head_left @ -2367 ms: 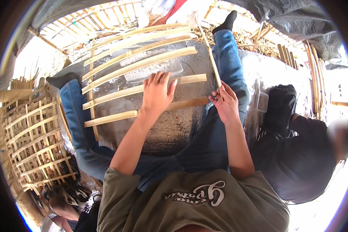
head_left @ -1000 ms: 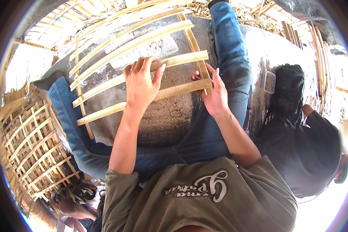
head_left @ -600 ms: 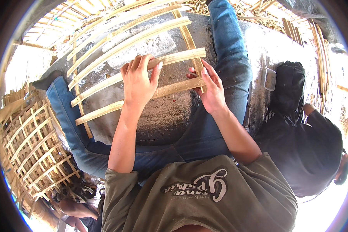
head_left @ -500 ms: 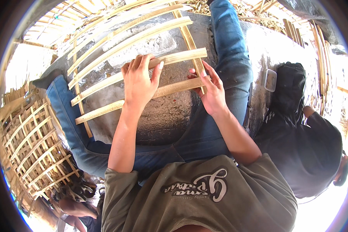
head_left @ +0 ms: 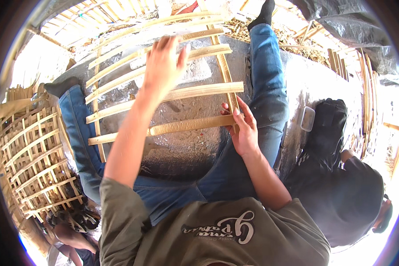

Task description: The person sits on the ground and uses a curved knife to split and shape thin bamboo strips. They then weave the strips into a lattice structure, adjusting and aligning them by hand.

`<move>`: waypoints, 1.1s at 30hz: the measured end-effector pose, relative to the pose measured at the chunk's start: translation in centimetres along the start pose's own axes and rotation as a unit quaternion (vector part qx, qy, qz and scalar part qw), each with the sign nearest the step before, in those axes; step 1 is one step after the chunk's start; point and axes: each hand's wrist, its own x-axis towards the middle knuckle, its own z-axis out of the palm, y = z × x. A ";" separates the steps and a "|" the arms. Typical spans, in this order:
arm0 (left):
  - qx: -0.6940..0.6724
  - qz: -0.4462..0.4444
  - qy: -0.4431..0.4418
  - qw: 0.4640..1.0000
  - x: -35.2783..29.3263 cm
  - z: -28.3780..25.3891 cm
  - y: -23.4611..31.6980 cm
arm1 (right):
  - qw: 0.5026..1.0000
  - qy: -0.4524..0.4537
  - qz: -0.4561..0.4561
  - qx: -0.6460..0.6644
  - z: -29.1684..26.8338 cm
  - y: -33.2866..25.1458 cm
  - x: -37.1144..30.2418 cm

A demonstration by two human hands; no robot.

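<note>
A lattice of pale bamboo slats (head_left: 195, 126) lies between my spread legs, its curved crosspieces joined to a long strip (head_left: 224, 66) on the right and another on the left. My right hand (head_left: 244, 133) is closed round the near right corner, where the nearest slat meets the right strip. Over the farther slats reaches my left hand (head_left: 165, 64), its thumb apart from the fingers and nothing seen held in it. Whether its fingertips touch a slat cannot be made out, as they are slightly blurred.
A stack of finished-looking bamboo lattices (head_left: 35, 159) stands at the left. To the right, a person in dark clothes (head_left: 341, 199) sits near a clear plastic container (head_left: 307, 119). Another person's leg (head_left: 73, 237) shows at the lower left. Bamboo shavings (head_left: 292, 57) lie beyond my foot.
My left hand has left the second-nearest slat and moved away from me toward the farther ones. My right hand still holds the corner. The whole view has shifted slightly.
</note>
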 end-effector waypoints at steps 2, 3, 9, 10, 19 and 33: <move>0.063 -0.020 -0.027 0.997 4.1 1.2 -3.2 | 1.000 -0.003 -0.003 -0.011 0.1 0.3 0.1; 0.116 -0.042 -0.049 0.991 6.4 2.2 -4.6 | 1.000 0.002 -0.002 -0.004 0.2 0.1 0.0; 0.200 -0.070 -0.171 0.962 14.7 6.8 -11.7 | 1.000 -0.002 -0.007 0.020 0.3 -0.3 -0.8; 0.164 -0.079 -0.203 0.962 15.1 7.2 -12.6 | 1.000 0.000 -0.002 0.028 0.6 -0.4 -1.0; 0.103 -0.085 -0.211 0.968 15.8 9.2 -15.0 | 1.000 0.003 -0.008 0.010 0.1 0.0 -1.3; 0.157 -0.133 -0.200 0.958 17.4 10.0 -14.1 | 0.999 0.027 0.023 -0.024 0.6 -0.5 -2.3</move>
